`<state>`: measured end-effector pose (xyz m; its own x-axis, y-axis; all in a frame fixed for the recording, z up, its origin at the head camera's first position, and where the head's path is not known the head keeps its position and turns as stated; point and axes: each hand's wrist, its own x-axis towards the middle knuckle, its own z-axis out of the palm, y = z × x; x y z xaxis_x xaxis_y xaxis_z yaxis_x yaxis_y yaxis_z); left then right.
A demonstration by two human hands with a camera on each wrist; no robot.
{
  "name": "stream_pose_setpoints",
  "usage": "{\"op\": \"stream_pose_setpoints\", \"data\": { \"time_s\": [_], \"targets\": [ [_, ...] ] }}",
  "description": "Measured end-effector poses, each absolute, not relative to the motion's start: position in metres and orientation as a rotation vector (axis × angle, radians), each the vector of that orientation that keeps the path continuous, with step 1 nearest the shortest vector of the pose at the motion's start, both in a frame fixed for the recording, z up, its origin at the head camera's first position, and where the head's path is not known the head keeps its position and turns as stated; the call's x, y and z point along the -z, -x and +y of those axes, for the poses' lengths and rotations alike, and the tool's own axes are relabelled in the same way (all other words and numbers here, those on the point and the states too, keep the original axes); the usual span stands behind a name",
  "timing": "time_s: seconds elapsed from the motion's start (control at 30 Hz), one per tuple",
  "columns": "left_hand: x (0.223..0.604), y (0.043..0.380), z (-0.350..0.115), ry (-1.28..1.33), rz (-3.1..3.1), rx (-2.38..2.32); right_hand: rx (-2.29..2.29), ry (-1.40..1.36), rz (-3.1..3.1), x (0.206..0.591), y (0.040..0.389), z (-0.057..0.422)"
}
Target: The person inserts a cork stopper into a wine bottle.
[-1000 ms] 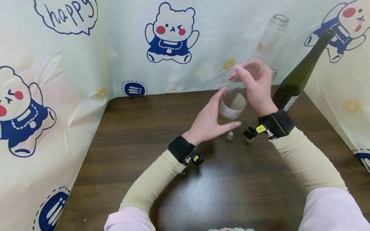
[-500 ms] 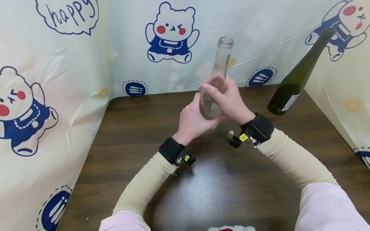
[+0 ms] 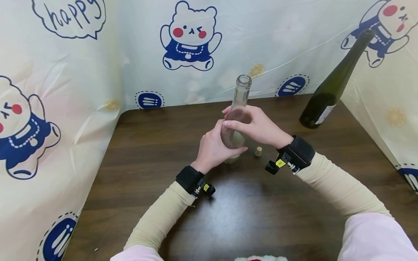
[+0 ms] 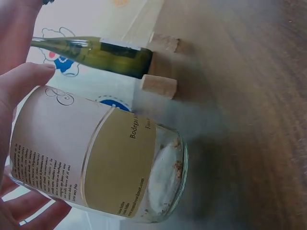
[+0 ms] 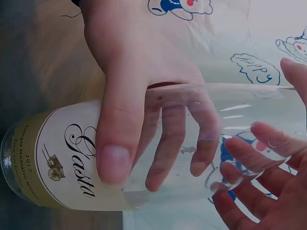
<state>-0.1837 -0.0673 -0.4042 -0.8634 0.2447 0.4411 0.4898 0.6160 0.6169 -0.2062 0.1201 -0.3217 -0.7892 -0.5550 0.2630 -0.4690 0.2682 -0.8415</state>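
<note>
Both hands hold a clear glass wine bottle [image 3: 241, 90] roughly upright over the table. My left hand [image 3: 212, 146] is wrapped round its lower body, the thumb lying across the white and gold label [image 5: 74, 158] in the right wrist view. Higher up, just below the neck, my right hand [image 3: 262, 125] curls round the glass. The bottle's mouth [image 3: 244, 80] shows no stopper. From the left wrist view its base [image 4: 172, 177] is close to the tabletop; I cannot tell whether it touches. One cork [image 3: 258, 152] stands right of the bottle in the head view.
A dark green bottle [image 3: 321, 96] stands at the back right. Behind the clear bottle, the left wrist view has two corks, a nearer cork [image 4: 159, 86] and a farther cork [image 4: 164, 42]. Printed cloth [image 3: 140, 47] borders the wooden table [image 3: 147, 156]. Something fluffy [image 3: 261, 259] peeks in at the bottom edge.
The clear bottle has come left and down from beside the green bottle, turning more upright. My left hand, spread near its base a second ago, now grips it along with the right.
</note>
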Motion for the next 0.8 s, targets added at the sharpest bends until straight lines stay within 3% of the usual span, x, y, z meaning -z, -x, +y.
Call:
{"op": "stream_pose_setpoints", "data": {
  "time_s": [0.4, 0.8],
  "targets": [
    [0.415, 0.185, -0.071, 0.599, -2.494, 1.164, 1.331, 0.986, 2.457, 0.330, 0.211, 0.133],
    [0.416, 0.185, -0.076, 0.594, -2.544, 1.189, 0.750, 0.721, 2.500, 0.366, 0.227, 0.177]
  ]
}}
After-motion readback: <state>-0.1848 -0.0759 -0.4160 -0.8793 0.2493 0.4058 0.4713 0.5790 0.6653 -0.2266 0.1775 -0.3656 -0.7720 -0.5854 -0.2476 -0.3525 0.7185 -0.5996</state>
